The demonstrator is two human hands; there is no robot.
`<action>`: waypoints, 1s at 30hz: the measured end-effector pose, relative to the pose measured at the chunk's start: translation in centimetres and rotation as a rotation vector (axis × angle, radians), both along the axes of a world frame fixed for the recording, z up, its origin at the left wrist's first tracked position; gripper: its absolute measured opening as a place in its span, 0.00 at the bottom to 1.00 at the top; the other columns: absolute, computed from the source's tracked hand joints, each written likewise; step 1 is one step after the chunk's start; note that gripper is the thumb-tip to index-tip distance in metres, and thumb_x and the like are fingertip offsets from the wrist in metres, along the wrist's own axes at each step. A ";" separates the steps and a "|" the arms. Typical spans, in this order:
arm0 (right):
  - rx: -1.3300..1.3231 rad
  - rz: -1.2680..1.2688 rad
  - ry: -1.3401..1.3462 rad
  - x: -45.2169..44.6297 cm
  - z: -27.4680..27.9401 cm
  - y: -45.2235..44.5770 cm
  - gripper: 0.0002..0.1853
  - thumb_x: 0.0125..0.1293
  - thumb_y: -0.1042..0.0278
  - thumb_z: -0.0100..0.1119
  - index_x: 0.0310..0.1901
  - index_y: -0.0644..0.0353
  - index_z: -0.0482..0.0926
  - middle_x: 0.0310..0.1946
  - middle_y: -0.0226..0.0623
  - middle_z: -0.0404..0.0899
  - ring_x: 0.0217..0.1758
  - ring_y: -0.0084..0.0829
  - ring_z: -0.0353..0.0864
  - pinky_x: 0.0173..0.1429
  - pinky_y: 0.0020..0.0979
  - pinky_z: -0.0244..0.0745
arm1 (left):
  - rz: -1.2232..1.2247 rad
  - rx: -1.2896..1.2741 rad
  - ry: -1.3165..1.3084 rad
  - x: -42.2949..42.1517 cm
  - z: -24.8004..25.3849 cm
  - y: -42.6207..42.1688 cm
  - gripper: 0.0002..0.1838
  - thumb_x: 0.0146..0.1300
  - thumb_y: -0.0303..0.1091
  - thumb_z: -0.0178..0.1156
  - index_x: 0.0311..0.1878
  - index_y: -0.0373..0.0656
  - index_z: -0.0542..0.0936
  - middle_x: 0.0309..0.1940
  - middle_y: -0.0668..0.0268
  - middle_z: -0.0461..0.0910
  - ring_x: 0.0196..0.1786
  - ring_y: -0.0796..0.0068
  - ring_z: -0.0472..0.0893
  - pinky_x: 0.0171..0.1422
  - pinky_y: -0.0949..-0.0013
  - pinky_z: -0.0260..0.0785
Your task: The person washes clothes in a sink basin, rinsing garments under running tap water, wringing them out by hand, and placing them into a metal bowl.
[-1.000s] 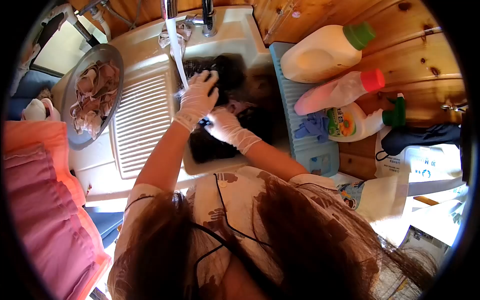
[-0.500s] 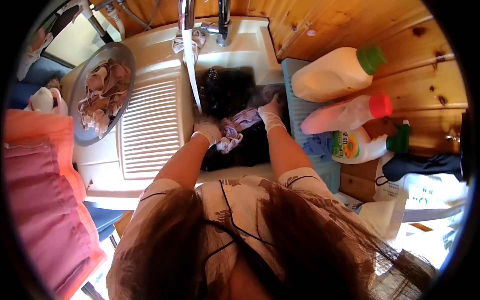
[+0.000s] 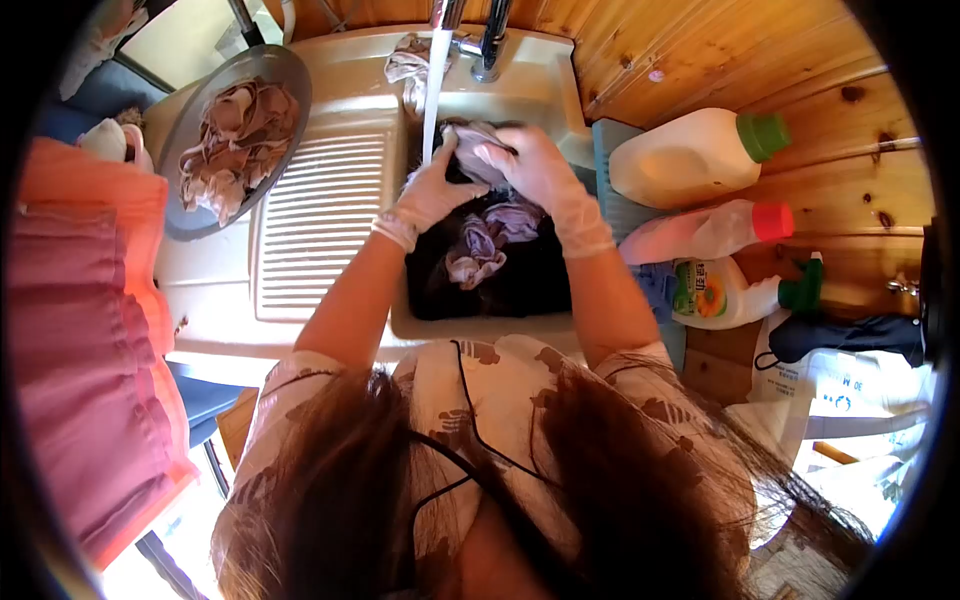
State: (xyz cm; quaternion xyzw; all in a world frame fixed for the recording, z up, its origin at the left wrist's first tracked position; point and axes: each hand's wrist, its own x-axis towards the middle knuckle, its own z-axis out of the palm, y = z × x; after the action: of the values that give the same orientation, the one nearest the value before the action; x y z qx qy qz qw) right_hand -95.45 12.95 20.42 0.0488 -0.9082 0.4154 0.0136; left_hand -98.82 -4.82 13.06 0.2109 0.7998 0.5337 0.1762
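Note:
Both my hands wear thin whitish gloves and are raised over the sink basin (image 3: 398, 325). A greyish-mauve piece of cloth (image 3: 474, 150) is stretched between them, beside the running water (image 3: 432, 105). My right hand (image 3: 545, 175) grips its right side with curled fingers. At its left edge my left hand (image 3: 437, 195) holds on, index finger and thumb around the fabric. Below them, a twisted lilac garment (image 3: 483, 245) lies on dark laundry (image 3: 500, 290) in the basin.
A grey round tub (image 3: 295, 75) with pinkish-beige laundry (image 3: 240, 140) stands left of the ribbed washboard (image 3: 320, 220). On the right are a cream bottle (image 3: 680, 155), a pink bottle (image 3: 690, 232) and a spray bottle (image 3: 730, 293). Another cloth (image 3: 410, 62) lies by the faucet (image 3: 490, 45).
My hands have come up from the laundry and closer together, now with the greyish-mauve cloth between them. The lilac garment stays in the basin. The whole view has shifted slightly.

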 end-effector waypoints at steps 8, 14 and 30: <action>0.302 -0.095 0.082 -3.6 5.1 -3.7 0.16 0.60 0.56 0.60 0.44 0.58 0.81 0.37 0.44 0.82 0.40 0.42 0.81 0.46 0.35 0.74 | 0.239 -0.023 -0.158 -3.3 3.7 -4.2 0.31 0.49 0.34 0.69 0.54 0.30 0.70 0.40 0.58 0.79 0.40 0.73 0.79 0.46 0.72 0.73; -0.625 -0.064 -0.040 -6.4 2.0 -4.1 0.19 0.63 0.54 0.60 0.46 0.62 0.80 0.37 0.40 0.83 0.37 0.30 0.79 0.43 0.32 0.72 | 0.189 -0.043 -0.068 -3.4 4.2 -8.0 0.27 0.50 0.38 0.67 0.50 0.31 0.74 0.38 0.56 0.81 0.38 0.70 0.79 0.45 0.70 0.72; -0.300 -0.114 -0.183 -3.4 -2.4 -1.9 0.12 0.60 0.68 0.58 0.44 0.61 0.81 0.39 0.40 0.82 0.43 0.31 0.79 0.51 0.29 0.71 | 0.442 0.328 -0.352 -4.0 7.0 -6.7 0.21 0.60 0.47 0.60 0.45 0.38 0.79 0.42 0.57 0.79 0.45 0.63 0.78 0.55 0.58 0.72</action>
State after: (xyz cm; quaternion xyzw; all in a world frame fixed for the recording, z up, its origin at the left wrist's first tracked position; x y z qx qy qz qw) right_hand -98.89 11.09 18.03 -0.0433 -0.8348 0.5475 -0.0387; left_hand -102.86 -11.53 20.05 -0.0378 0.6867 0.7091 0.1553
